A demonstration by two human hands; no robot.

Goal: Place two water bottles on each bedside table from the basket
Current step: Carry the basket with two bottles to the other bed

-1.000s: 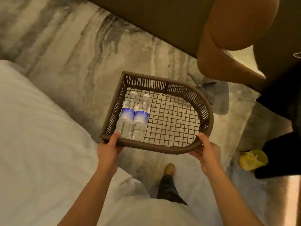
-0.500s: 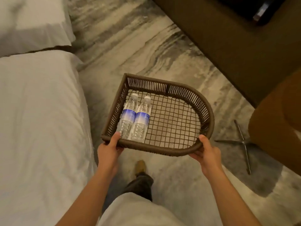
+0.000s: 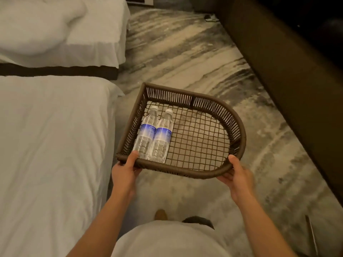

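I carry a brown woven basket (image 3: 239, 130) with an open mesh bottom, held level in front of me. My left hand (image 3: 126, 173) grips its near rim at the left corner. My right hand (image 3: 237, 177) grips the near rim at the curved right side. Two clear water bottles with blue labels lie side by side against the basket's left wall, caps pointing away from me: the left bottle (image 3: 146, 134) and the right bottle (image 3: 162, 136). No bedside table is in view.
A white bed (image 3: 52, 145) runs along my left. A second white bed (image 3: 65, 34) lies beyond a dark gap. A dark low unit (image 3: 289, 75) lines the right side. Patterned grey carpet (image 3: 185, 58) stretches ahead between them. A thin metal chair leg (image 3: 311, 236) shows at bottom right.
The view has swung left and forward: the brown chair has left the frame and the second bed has come into view. The basket, both bottles and both grips are unchanged.
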